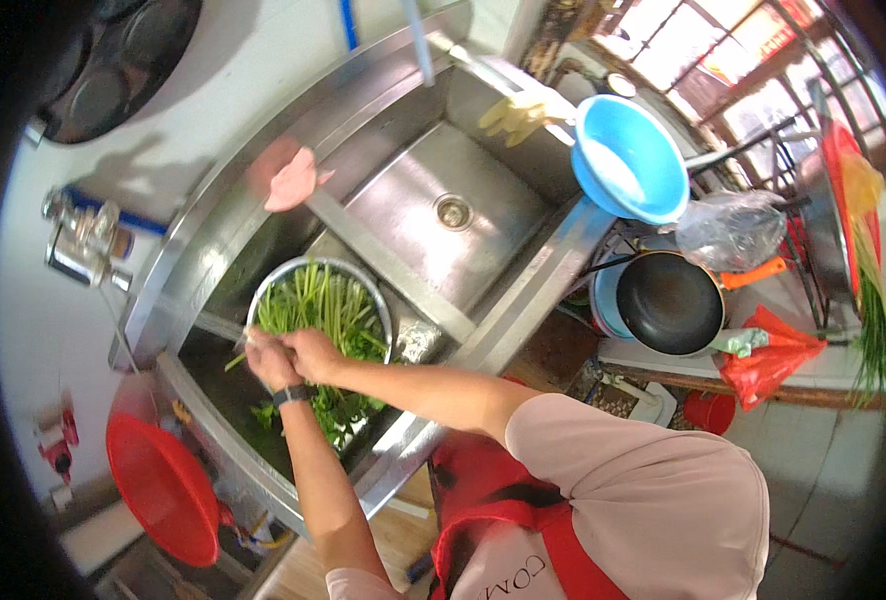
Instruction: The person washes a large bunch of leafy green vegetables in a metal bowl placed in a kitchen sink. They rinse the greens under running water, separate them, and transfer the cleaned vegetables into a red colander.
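My left hand [269, 361], with a dark band on the wrist, and my right hand [317, 357] meet over the left basin of a steel sink. The left is closed around a thin leafy green stalk [234, 362], whose pale end pokes out past the blurred fingers. Right fingers are curled against the left hand; what they grip is hidden. Just beneath stands a round metal bowl [387, 319] heaped with leafy green stalks [315, 300], probably celery. More green leaves [338, 420] lie in the basin below my forearms. A pale streak, apparently water, runs from the faucet side towards my left hand.
A steel divider [398, 274] separates the right basin [420, 195] with its drain. On the rims are a pink cloth or glove [291, 180], pale rubber gloves [518, 116] and a blue basin [630, 157]. A faucet [87, 251], red basin [162, 491] and frying pan [669, 301] stand around the sink.
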Motion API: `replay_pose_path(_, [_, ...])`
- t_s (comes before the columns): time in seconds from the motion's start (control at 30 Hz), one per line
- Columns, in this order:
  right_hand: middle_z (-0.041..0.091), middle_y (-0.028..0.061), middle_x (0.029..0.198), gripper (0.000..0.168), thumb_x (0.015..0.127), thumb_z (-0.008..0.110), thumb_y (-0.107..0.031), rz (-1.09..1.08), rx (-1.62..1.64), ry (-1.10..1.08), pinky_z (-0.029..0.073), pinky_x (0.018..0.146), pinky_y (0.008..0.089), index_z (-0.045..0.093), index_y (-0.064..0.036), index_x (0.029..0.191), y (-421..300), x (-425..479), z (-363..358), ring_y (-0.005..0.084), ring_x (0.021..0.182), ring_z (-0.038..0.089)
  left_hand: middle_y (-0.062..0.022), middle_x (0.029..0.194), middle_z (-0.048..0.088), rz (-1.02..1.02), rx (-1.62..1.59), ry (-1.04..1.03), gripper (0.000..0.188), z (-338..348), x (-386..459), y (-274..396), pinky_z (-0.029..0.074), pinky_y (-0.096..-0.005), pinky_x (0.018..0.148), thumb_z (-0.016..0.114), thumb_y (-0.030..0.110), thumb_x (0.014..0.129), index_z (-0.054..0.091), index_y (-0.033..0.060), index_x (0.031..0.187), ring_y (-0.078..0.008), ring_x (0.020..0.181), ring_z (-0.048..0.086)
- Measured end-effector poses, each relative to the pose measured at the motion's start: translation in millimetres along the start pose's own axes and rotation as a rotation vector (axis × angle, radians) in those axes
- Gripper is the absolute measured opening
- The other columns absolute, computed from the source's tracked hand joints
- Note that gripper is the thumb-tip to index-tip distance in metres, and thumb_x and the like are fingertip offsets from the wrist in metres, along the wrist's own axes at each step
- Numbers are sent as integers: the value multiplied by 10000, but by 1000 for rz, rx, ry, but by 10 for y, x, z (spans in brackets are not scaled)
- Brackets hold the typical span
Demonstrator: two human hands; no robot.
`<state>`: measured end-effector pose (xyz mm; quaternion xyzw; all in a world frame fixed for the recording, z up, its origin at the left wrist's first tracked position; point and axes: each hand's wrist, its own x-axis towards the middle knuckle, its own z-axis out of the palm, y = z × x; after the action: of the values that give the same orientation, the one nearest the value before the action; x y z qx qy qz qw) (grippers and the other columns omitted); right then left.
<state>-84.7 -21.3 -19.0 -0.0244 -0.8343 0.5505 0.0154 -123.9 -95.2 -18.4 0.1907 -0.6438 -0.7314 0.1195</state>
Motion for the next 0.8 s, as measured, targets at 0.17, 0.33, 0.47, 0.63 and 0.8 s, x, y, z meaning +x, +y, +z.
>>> replay_pose_path(0.17, [651,124,877,74,774,661,-42,-184,261,231,493,754,340,666,-26,847,11,-440,-1058,244,849,630,-12,642,433,-123,36,-103,324,-34,234,16,393,-278,461,488,353,967,498,30,983,-119,526,423])
replay_pose_path(0.33, [650,59,844,87,835,624,-86,232,530,718,506,669,280,632,-53,915,576,-1279,-2862,160,753,626,19,579,384,-177,-62,-68,320,75,299,-134,349,-286,440,450,375,979,479,56,988,-113,473,384])
replay_pose_path(0.47, [534,179,1027,614,819,698,-354,483,947,1078,519,564,339,404,-3,1227,881,-1795,-4165,257,723,606,41,570,368,-74,-85,-22,306,-157,640,25,294,-273,442,501,353,962,472,125,761,-96,500,366])
replay_pose_path(0.63, [416,199,1217,666,866,599,-450,427,1067,1057,530,626,450,341,-56,1338,1188,-1850,-4877,357,849,562,-144,1151,530,-154,-137,-210,479,-101,793,223,428,-415,866,447,362,960,407,65,1334,-251,937,506])
replay_pose_path(0.8, [489,234,1115,421,903,510,-120,355,1067,1210,584,650,420,344,65,1242,1521,-1761,-5089,366,864,591,-32,778,483,-142,-519,-196,398,-171,787,180,415,-309,538,544,127,923,418,78,1297,-148,604,467])
